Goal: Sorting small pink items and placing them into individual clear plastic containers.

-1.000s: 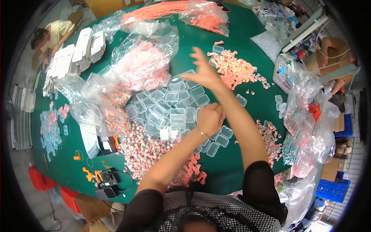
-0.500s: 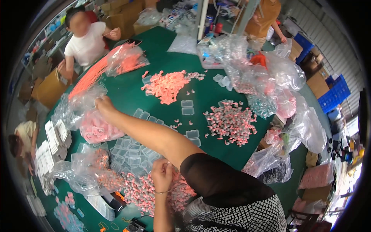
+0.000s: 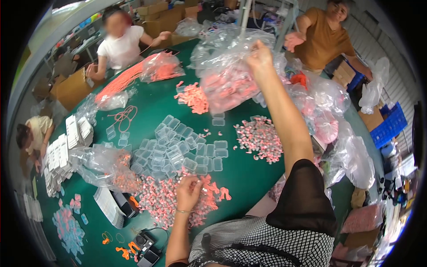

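My right hand (image 3: 260,60) is stretched far across the table, its fingers closed on the gathered top of a clear plastic bag (image 3: 231,91) full of pink pieces. The bag hangs over the far middle of the table and partly covers an orange pile (image 3: 194,99). Close to my body, my left hand (image 3: 188,194) is over a heap of small pink-and-grey curved pieces (image 3: 155,196). Its fingertips are pinched together; what they hold, if anything, is too small to make out. Beyond it lie many clear plastic boxes (image 3: 167,144).
A second pink-and-grey pile (image 3: 259,140) lies at right, beside stuffed clear bags (image 3: 327,120). Across the table, a person in brown (image 3: 324,38) reaches out a hand; another in white (image 3: 122,49) stands far left. White cards (image 3: 66,142) are stacked at left.
My right hand has carried the bag of pink pieces from the left side up and over to the far middle. The person in brown now extends a hand. My left hand stays by the heap.
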